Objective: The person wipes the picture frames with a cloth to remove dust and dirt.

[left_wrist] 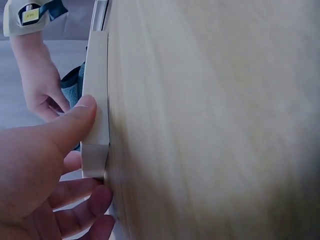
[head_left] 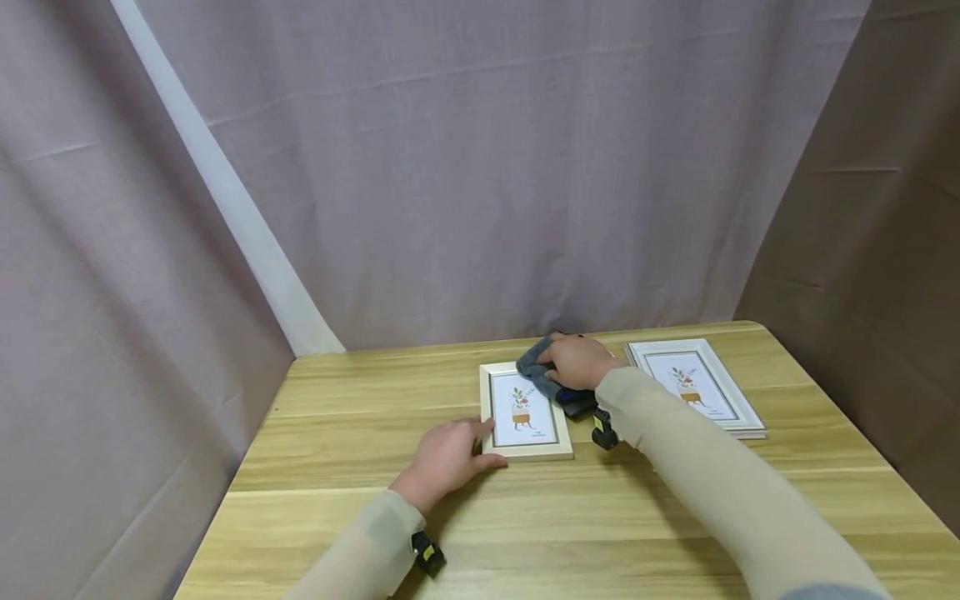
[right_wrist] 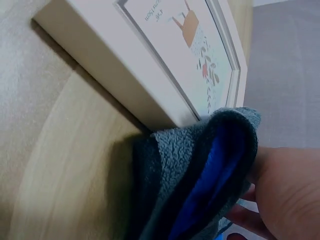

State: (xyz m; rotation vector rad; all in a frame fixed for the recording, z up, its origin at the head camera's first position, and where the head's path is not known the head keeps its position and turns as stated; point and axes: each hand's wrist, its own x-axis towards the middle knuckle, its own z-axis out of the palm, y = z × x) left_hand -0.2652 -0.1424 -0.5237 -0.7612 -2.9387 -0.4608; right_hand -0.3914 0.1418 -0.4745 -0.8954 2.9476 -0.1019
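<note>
A cream picture frame (head_left: 527, 451) lies face up on the table, showing a print of a potted plant. My left hand (head_left: 448, 454) holds its near left corner; in the left wrist view the thumb (left_wrist: 82, 112) presses the near side edge and the fingers bend round the corner. My right hand (head_left: 581, 362) grips a bunched grey cloth (head_left: 532, 357) against the frame's far right corner. The right wrist view shows the cloth (right_wrist: 175, 150) folded over, its blue inner side visible, lying over the frame's edge. Most of the right fingers are hidden behind the cloth there.
To the right, a stack of white picture frames (head_left: 731, 392) lies on the wooden table (head_left: 352, 450), partly behind my right forearm. Grey curtains (head_left: 480, 183) hang behind the table and on its left, with a brown one (head_left: 862, 250) on the right.
</note>
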